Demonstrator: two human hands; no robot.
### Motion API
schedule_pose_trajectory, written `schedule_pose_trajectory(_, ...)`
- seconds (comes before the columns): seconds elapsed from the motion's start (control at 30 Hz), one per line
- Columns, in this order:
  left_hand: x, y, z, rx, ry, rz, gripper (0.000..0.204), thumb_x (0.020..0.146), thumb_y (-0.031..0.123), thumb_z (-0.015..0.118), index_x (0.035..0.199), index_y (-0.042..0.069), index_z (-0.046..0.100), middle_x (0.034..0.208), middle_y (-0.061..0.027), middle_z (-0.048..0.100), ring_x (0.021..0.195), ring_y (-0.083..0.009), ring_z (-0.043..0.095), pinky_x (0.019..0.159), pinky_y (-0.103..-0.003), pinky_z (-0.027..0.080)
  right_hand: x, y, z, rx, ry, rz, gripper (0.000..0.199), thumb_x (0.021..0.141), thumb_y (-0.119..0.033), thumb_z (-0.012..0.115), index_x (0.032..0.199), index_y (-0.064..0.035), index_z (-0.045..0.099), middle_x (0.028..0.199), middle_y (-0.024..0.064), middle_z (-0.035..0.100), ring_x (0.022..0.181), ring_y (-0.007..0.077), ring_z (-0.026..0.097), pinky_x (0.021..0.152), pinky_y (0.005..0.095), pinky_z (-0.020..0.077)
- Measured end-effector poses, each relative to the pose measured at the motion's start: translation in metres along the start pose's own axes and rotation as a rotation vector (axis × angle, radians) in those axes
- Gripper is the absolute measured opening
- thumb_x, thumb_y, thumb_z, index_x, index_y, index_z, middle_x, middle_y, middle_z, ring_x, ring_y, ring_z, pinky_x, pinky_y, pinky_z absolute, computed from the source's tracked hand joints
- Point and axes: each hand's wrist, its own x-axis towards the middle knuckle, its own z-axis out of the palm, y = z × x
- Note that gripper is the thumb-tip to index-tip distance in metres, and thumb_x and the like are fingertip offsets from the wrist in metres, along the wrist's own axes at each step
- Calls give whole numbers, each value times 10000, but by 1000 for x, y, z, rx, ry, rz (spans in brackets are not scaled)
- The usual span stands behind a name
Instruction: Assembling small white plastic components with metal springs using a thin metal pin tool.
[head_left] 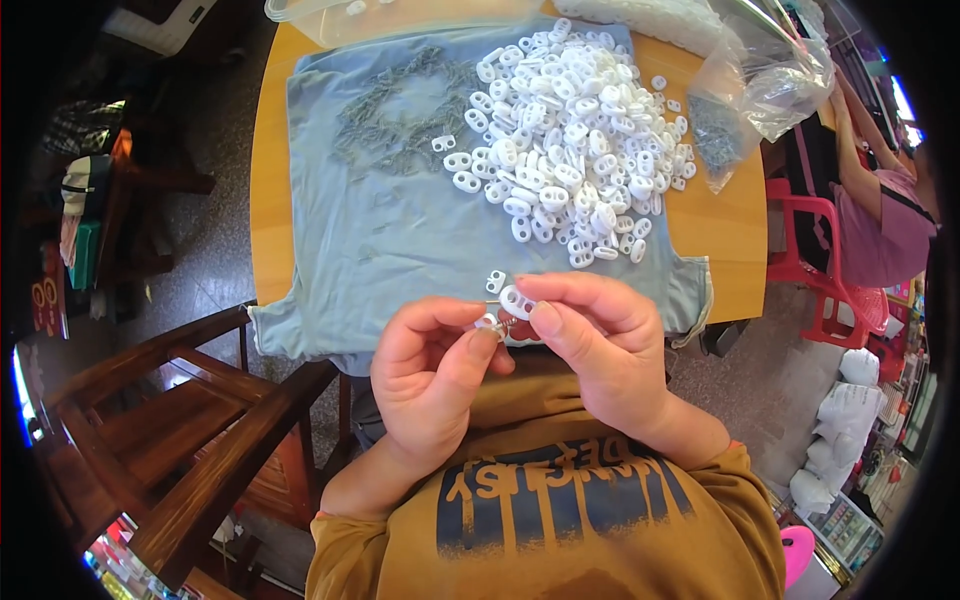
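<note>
Close together at the table's near edge, both hands are closed on small parts. Between thumb and fingertips, my right hand (615,350) pinches a white oval two-hole cord lock piece (515,301). My left hand (425,375) grips a small white cord lock part (488,321), mostly covered by the fingers. A tiny metal spring (508,322) shows between the two hands; its seating cannot be made out. Just beyond the fingertips lies a loose two-hole piece (495,281). Farther off, a large heap of white cord lock pieces (580,130) rests on a light blue cloth (345,235).
Small grey springs (375,105) are spread at the cloth's far left. A clear plastic tub (400,22) stands at the back, and a bag of dark small parts (718,135) lies at the right. A wooden chair (230,450) is at my left; another person (885,215) sits at right.
</note>
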Motion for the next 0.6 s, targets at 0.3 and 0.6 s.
schedule_pose_trajectory(0.3, 1, -1, 0, 29, 50, 2, 141, 851, 18, 573, 979, 8, 515, 824, -89, 594, 629, -146, 559, 584, -251, 468, 1, 4, 1, -195, 19, -121, 208, 870, 9, 556, 1070, 34, 607, 945, 84, 632, 822, 106, 589, 710, 217, 472)
schedule_pose_trajectory(0.6, 2, -3, -3, -65, -6, 22, 160, 857, -38, 559, 1000, 12, 509, 902, -87, 609, 705, -101, 582, 644, -215, 492, 9, 0, 2, -605, -53, -446, 198, 807, 41, 604, 1002, 13, 626, 853, 97, 648, 692, 150, 617, 606, 251, 484)
